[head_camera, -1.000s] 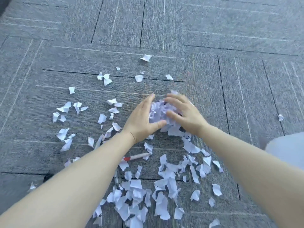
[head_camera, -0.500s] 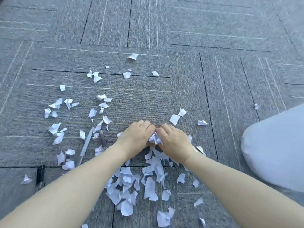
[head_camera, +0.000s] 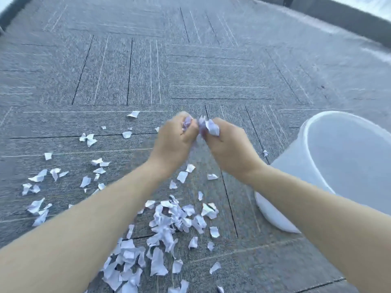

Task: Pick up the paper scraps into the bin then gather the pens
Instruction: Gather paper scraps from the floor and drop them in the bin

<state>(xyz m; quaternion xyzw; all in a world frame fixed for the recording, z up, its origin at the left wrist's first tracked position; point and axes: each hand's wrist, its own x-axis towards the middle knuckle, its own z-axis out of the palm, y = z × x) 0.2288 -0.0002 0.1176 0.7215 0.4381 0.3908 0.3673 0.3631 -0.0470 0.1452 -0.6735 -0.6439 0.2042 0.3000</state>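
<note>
My left hand (head_camera: 175,138) and my right hand (head_camera: 230,144) are raised side by side above the carpet, each closed around a bunch of white paper scraps (head_camera: 208,126) that stick out between the fingers. A white plastic bin (head_camera: 304,166) stands open to the right of my right hand. Several torn paper scraps (head_camera: 177,218) lie loose on the carpet below my hands, and more scraps (head_camera: 38,178) are scattered to the left. No pens show in this view; my forearms cover part of the floor.
Grey carpet tiles (head_camera: 148,70) with dark seams stretch ahead. A dark skirting edge (head_camera: 349,17) runs along the far right.
My hands squeezed the scraps together on the carpet, then lifted with them. The view swung right and the bin's opening came into sight.
</note>
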